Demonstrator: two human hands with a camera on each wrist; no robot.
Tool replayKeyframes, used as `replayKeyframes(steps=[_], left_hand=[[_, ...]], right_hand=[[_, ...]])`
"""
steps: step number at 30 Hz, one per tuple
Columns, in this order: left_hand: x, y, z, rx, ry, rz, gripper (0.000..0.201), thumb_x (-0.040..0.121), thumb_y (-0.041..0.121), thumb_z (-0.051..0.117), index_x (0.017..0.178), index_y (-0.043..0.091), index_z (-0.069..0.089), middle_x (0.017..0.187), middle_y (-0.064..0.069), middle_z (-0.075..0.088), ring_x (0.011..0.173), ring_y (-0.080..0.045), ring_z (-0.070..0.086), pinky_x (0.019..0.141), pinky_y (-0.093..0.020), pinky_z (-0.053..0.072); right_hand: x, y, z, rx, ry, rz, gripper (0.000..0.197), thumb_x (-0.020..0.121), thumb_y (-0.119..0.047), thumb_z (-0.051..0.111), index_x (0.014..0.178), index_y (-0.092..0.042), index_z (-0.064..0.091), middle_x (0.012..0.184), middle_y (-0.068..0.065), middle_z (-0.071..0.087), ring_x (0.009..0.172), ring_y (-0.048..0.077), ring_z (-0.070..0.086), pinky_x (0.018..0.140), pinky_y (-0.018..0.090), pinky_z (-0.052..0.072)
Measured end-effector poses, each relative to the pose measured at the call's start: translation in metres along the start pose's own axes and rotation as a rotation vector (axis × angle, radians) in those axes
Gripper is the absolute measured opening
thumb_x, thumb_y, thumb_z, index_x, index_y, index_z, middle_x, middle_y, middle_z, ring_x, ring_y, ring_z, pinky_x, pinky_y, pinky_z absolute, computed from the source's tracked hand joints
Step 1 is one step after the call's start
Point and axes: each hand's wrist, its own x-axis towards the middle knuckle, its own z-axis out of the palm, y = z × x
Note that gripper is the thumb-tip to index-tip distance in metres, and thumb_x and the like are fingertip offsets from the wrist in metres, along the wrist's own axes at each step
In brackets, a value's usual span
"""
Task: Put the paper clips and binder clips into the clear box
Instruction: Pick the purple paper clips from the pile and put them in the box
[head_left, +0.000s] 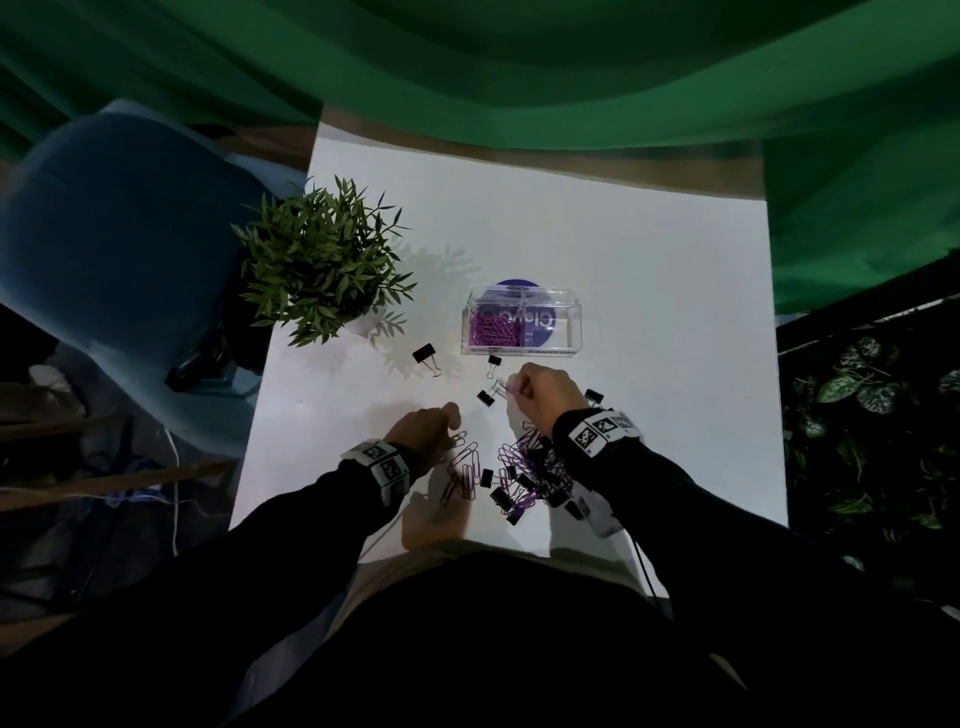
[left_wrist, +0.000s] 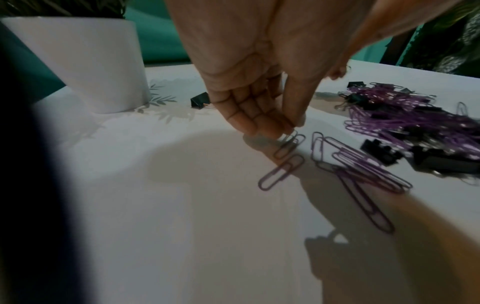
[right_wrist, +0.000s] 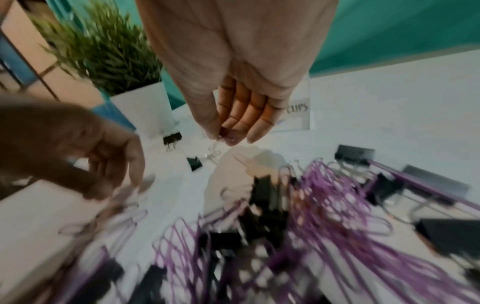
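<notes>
The clear box (head_left: 522, 322) stands mid-table with purple paper clips in its left compartment. A tangled pile of purple paper clips and black binder clips (head_left: 524, 473) lies at the near edge between my wrists. My left hand (left_wrist: 292, 128) reaches down left of the pile, and its thumb and fingertips pinch the end of a purple paper clip (left_wrist: 287, 145) lying on the table. My right hand (right_wrist: 224, 136) hovers between pile and box and pinches a purple paper clip; a silver wire loop (right_wrist: 213, 150) dangles just below it. Loose binder clips (head_left: 426, 356) (head_left: 487, 397) lie in front of the box.
A potted plant (head_left: 322, 260) in a white pot (left_wrist: 85, 61) stands at the table's left edge, close to my left hand. A blue chair (head_left: 114, 234) sits beyond that edge. The white table (head_left: 649, 260) has bare surface right of and behind the box. Green cloth hangs behind.
</notes>
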Motion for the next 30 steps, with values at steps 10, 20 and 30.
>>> replayKeyframes(steps=[10,20,30], left_hand=[[-0.020,0.009,0.026,0.015,0.086,-0.039,0.040,0.083,0.026,0.070,0.110,0.008,0.048,0.109,-0.017,0.060,0.100,-0.037,0.058,0.081,-0.042,0.048],[-0.026,0.027,0.050,0.020,0.160,-0.208,0.075,0.071,0.037,0.080,0.122,0.004,0.037,0.124,-0.016,0.039,0.112,-0.033,0.045,0.083,-0.043,0.049],[-0.016,0.021,0.043,-0.105,0.092,-0.231,0.030,0.083,0.009,0.063,0.110,0.005,0.051,0.115,-0.018,0.058,0.107,-0.036,0.057,0.089,-0.040,0.046]], right_hand=[[0.034,-0.047,-0.033,-0.083,0.155,-0.010,0.042,0.087,-0.020,0.069,0.124,-0.007,0.053,0.125,0.015,0.057,0.114,0.030,0.056,0.097,0.043,0.050],[-0.047,0.017,0.030,-0.481,-0.185,-0.206,0.044,0.087,-0.028,0.066,0.125,-0.010,0.051,0.126,0.010,0.053,0.113,0.027,0.053,0.098,0.038,0.047],[-0.051,0.013,0.031,-0.666,-0.187,-0.206,0.047,0.084,-0.021,0.068,0.124,-0.004,0.050,0.123,0.013,0.054,0.113,0.031,0.053,0.097,0.039,0.042]])
